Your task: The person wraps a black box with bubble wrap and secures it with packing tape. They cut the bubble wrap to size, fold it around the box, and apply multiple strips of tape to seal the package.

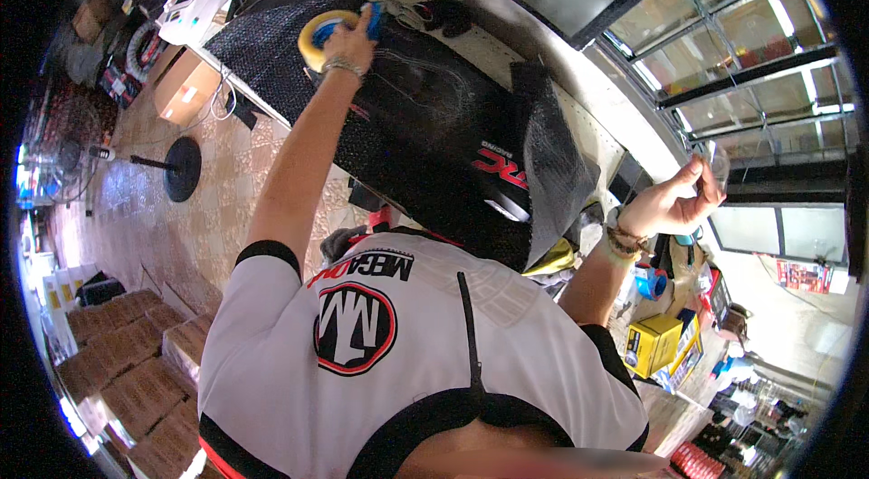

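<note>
My left hand (349,48) grips a blue tape dispenser (375,20) with a large yellowish tape roll (311,41), above the far left part of the black bubble wrap (271,37). Beneath it on the table lies a dark, glossy item (434,105) with red and white lettering near its right end. A loose flap of bubble wrap (557,160) stands up at that end. My right hand (675,204) is raised off to the right, thumb and fingers pinched on a clear piece of film or tape (717,163). The item's exact kind cannot be told.
A white device (190,10) stands at the table's left end, with a cardboard box (188,86) below. A round black stand base (183,168) is on the tiled floor. Dark gloves (448,16) lie along the back. Yellow boxes (652,343) and a blue tape roll (650,282) are at right.
</note>
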Tool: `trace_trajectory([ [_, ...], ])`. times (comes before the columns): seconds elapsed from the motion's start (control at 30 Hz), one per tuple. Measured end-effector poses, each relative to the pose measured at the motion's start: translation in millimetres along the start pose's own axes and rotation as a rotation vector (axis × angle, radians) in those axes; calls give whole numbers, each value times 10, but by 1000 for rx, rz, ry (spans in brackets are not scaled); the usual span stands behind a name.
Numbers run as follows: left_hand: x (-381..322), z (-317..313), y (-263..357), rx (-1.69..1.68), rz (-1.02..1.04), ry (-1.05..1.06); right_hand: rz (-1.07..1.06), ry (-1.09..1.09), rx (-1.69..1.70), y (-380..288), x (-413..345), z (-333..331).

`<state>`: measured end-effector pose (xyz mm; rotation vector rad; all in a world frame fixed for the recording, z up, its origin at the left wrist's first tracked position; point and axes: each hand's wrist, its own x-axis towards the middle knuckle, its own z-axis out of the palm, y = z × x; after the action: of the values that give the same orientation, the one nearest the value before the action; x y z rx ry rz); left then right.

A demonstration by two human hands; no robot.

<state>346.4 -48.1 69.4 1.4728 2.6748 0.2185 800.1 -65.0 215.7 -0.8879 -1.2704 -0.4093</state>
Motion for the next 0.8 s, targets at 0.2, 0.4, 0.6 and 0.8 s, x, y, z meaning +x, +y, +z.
trace_trajectory([
  [0.2,-212,-31,128,104,-93,111,-69,-666,-705,1264,-1276,223],
  [0.4,-729,-78,1394,-875,132,-582,-313,-877,-531,868,-2471,538],
  [0.6,-929,258,1420,-1047,158,-693,234,-863,-144,-32,-2363,921],
  [0.8,-1102,38,272,-1206,335,-332,33,-730,-218,-380,-1725,779],
])
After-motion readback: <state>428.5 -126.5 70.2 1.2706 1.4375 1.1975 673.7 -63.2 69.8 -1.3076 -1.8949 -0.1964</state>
